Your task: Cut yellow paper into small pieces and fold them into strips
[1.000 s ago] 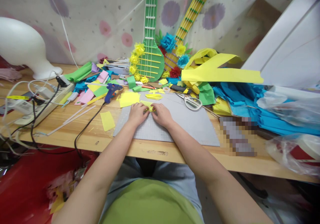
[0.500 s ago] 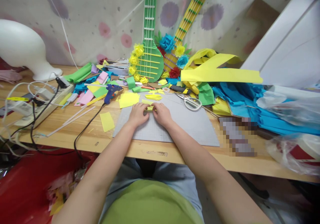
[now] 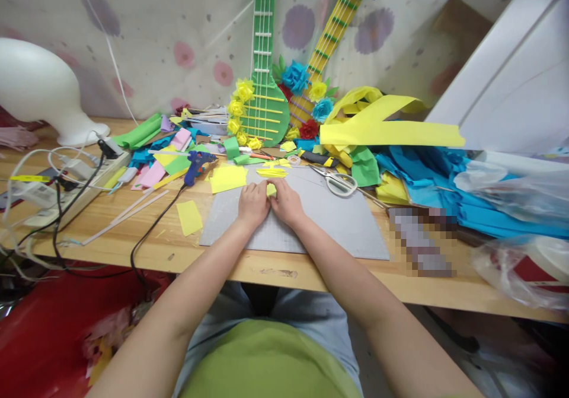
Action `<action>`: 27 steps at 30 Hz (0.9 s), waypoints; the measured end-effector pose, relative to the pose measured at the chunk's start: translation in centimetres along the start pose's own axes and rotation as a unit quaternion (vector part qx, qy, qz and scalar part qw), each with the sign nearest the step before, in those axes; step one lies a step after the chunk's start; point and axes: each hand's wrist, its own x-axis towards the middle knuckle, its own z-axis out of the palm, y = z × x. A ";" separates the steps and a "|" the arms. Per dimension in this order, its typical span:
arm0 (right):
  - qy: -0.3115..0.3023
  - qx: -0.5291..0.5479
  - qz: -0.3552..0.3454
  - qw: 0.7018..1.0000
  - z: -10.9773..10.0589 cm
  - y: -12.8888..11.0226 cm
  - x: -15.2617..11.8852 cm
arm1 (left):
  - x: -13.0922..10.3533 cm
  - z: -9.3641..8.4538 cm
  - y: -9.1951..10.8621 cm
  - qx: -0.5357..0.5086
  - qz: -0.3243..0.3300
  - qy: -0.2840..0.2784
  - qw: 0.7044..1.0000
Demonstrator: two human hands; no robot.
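Now hands (image 3: 270, 203) closer on yellow paper (image 3: 271, 189).

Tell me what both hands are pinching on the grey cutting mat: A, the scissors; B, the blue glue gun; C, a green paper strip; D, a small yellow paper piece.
D: the left hand and right hand meet over a small yellow paper piece on the grey cutting mat, while the scissors and the glue gun lie untouched to the sides.
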 end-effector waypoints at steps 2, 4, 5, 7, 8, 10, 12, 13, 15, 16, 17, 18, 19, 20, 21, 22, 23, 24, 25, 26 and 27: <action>-0.018 0.013 0.032 0.999 0.0 0.5 0.1 | 0.0 -0.2 0.3 -0.017 0.016 -0.018 1.000; -0.025 0.029 0.062 0.997 0.0 1.0 0.1 | 0.0 -0.5 0.1 -0.056 0.043 -0.030 0.997; -0.023 0.036 0.074 0.996 0.0 1.3 0.1 | -0.1 -0.6 -0.1 -0.079 0.051 -0.033 0.995; -0.014 0.049 0.090 0.995 -0.1 1.8 0.1 | -0.2 -0.8 -0.8 -0.120 0.044 -0.027 0.991; -0.010 0.054 0.095 0.994 -0.1 2.0 0.0 | -0.2 -0.8 -1.1 -0.136 0.029 -0.021 0.990; -0.010 0.064 0.099 0.993 -0.1 2.4 0.0 | -0.3 -0.8 -1.6 -0.148 -0.003 -0.012 0.989; -0.013 0.068 0.103 0.992 -0.1 2.5 -0.1 | -0.3 -0.6 -1.8 -0.140 -0.015 -0.017 0.990; -0.013 0.067 0.104 0.992 -0.1 2.5 -0.1 | -0.3 -0.5 -1.8 -0.133 -0.014 -0.023 0.991; -0.012 0.052 0.096 0.994 -0.2 2.3 -0.2 | -0.3 -0.4 -1.7 -0.123 -0.006 -0.033 0.992; -0.010 0.039 0.086 0.995 -0.3 2.1 -0.2 | -0.3 -0.4 -1.6 -0.120 -0.003 -0.036 0.992; -0.011 0.026 0.072 0.997 -0.4 1.8 -0.2 | -0.3 -0.4 -1.6 -0.119 -0.001 -0.037 0.992; -0.015 0.013 0.057 0.998 -0.4 1.5 -0.2 | -0.4 -0.4 -1.5 -0.118 0.002 -0.037 0.992; -0.022 0.004 0.043 0.999 -0.5 1.2 -0.2 | -0.4 -0.4 -1.5 -0.119 0.003 -0.035 0.992; -0.031 -0.003 0.033 0.999 -0.5 0.9 -0.1 | -0.4 -0.4 -1.5 -0.122 0.004 -0.032 0.992; -0.040 -0.005 0.028 0.999 -0.4 0.6 -0.1 | -0.4 -0.4 -1.5 -0.127 0.001 -0.029 0.991; -0.046 -0.004 0.030 0.998 -0.3 0.4 -0.1 | -0.4 -0.4 -1.5 -0.133 -0.004 -0.026 0.991; -0.048 0.000 0.039 0.998 -0.2 0.3 -0.1 | -0.4 -0.4 -1.6 -0.139 -0.012 -0.024 0.990; -0.046 0.006 0.054 0.997 -0.1 0.3 -0.1 | -0.3 -0.4 -1.6 -0.144 -0.021 -0.022 0.989; -0.042 0.014 0.072 0.996 0.0 0.3 0.0 | -0.3 -0.3 -1.6 -0.147 -0.031 -0.021 0.988; -0.036 0.024 0.090 0.995 0.2 0.5 0.0 | -0.3 -0.3 -1.7 -0.148 -0.039 -0.020 0.988; -0.032 0.034 0.107 0.993 0.3 0.6 0.0 | -0.2 -0.2 -1.7 -0.147 -0.047 -0.018 0.988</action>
